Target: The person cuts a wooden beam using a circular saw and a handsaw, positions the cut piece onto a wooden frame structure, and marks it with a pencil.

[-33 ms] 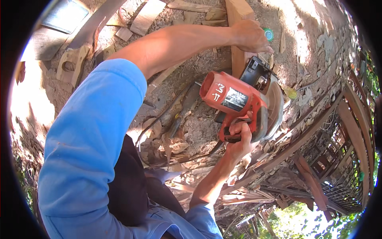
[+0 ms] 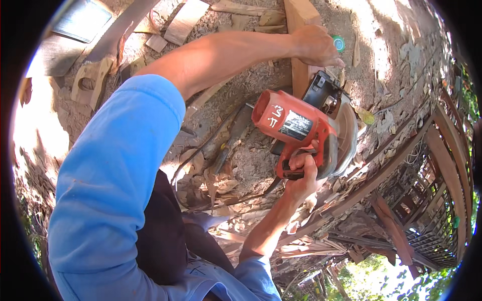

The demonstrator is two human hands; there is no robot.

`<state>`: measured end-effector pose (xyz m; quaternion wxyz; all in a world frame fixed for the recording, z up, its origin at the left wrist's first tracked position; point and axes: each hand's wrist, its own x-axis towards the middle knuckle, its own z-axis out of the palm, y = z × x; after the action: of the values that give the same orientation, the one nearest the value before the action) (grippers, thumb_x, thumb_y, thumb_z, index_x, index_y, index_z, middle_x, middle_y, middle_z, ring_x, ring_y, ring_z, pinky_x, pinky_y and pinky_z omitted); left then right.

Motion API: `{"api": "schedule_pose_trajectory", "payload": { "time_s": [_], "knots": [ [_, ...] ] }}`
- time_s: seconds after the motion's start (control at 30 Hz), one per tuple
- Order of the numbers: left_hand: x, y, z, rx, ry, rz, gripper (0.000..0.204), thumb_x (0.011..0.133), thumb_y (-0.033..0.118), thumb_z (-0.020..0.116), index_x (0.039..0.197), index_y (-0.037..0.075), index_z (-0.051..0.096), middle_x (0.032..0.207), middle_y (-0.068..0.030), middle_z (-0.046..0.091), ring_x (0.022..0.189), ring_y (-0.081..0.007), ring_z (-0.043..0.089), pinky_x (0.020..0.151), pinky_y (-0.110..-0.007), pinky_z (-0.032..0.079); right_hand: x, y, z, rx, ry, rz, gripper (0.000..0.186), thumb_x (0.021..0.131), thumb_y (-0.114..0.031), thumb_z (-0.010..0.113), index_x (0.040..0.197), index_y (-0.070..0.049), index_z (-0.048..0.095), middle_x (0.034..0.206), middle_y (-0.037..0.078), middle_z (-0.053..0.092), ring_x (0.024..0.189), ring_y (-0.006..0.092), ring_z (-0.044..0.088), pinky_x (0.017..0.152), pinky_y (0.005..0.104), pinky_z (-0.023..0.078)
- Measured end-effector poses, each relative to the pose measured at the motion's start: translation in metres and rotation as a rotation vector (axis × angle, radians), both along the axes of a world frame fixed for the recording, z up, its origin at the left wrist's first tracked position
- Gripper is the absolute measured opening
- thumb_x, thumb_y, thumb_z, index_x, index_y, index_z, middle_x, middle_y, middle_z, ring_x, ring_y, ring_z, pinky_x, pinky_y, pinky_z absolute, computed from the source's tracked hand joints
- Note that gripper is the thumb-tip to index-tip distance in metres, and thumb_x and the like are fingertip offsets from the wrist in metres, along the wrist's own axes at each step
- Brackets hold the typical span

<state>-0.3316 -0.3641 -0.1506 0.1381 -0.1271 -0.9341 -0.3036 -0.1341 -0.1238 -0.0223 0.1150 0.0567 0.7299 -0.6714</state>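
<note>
My left hand [image 2: 314,45] reaches across to a wooden beam [image 2: 298,15], its fingers curled over the beam at the far edge, beside a small green round object [image 2: 339,43]. My right hand [image 2: 300,178] is wrapped round the rear handle of a red circular saw [image 2: 278,118]. The saw's black base plate [image 2: 321,88] lies at the near part of the beam, just below my left hand. The saw's curved guard is on its right side, and a dark cord [image 2: 201,150] runs over the dirt to its left.
Offcuts [image 2: 183,20] and a notched wooden piece [image 2: 90,83] lie on leaf-strewn dirt at upper left, with a dark flat panel [image 2: 80,20]. Long boards [image 2: 442,150], a slatted wooden structure [image 2: 422,226] and greenery line the right. My legs are at lower centre.
</note>
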Motion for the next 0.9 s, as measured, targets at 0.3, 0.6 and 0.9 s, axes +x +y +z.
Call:
{"api": "schedule_pose_trajectory", "payload": {
  "time_s": [0.3,0.6,0.9],
  "knots": [
    [0.003,-0.001,0.005,-0.026,-0.032,-0.012,0.064,0.102,0.059,0.038,0.083,0.012,0.077,0.087,-0.0195,0.073,0.085,-0.0399,0.07,0.081,-0.051,0.053,-0.005,0.0,-0.002,-0.012,0.061,0.078,0.042,0.088,-0.01,0.058,0.126,0.006,0.058,0.064,0.003,0.05,0.055,0.0125,0.046,0.055,0.0272,0.042],
    [0.008,-0.002,0.015,-0.014,-0.077,0.0,0.058,0.103,0.057,0.039,0.087,0.017,0.078,0.089,-0.0193,0.073,0.086,-0.0402,0.07,0.081,-0.051,0.054,-0.014,-0.014,0.003,-0.011,0.057,0.018,0.035,0.086,-0.004,0.056,0.119,0.008,0.061,0.062,0.004,0.05,0.052,0.0129,0.046,0.052,0.0288,0.042],
    [0.01,0.003,0.012,-0.163,0.039,0.051,0.05,0.105,0.047,0.04,0.088,0.017,0.077,0.08,-0.0164,0.072,0.08,-0.0364,0.072,0.076,-0.05,0.055,-0.01,-0.018,0.013,0.001,0.001,-0.022,0.036,0.085,0.0,0.065,0.119,0.009,0.063,0.074,0.004,0.059,0.057,0.0084,0.053,0.052,0.0237,0.042]
  ]
}}
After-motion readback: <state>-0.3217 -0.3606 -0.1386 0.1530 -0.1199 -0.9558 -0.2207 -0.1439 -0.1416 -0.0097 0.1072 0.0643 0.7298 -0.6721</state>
